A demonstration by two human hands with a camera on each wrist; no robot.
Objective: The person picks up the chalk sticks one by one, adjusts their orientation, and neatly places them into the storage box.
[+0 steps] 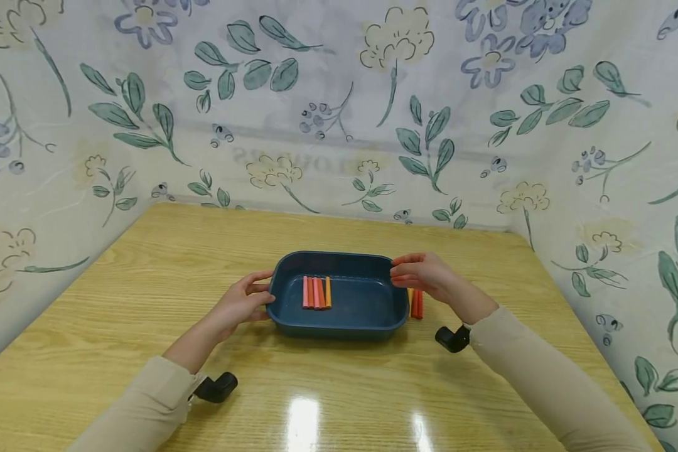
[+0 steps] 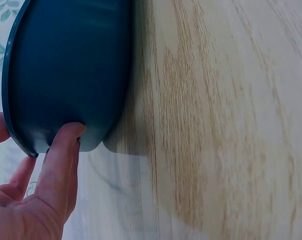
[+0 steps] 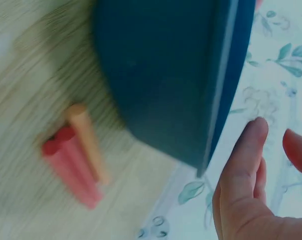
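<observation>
A dark blue rectangular tub (image 1: 339, 329) stands on the table in the head view. Several short pink, orange and yellow sticks (image 1: 316, 294) lie side by side inside it, toward its left. My left hand (image 1: 243, 302) grips the tub's left end, fingers against the outer wall in the left wrist view. At the right end is my right hand (image 1: 424, 276), its fingers extended and overlapping the rim in the head view. In the right wrist view, a gap shows between those fingers and the tub. Two red sticks (image 3: 73, 162) and an orange stick (image 3: 85, 140) lie outside, beside the right end.
The wooden table (image 1: 203, 251) stretches around the tub on all sides. A floral cloth (image 1: 339, 125) hangs behind the table and along both sides. Black wrist cameras (image 1: 217, 387) stick out by both beige sleeves (image 1: 531, 370).
</observation>
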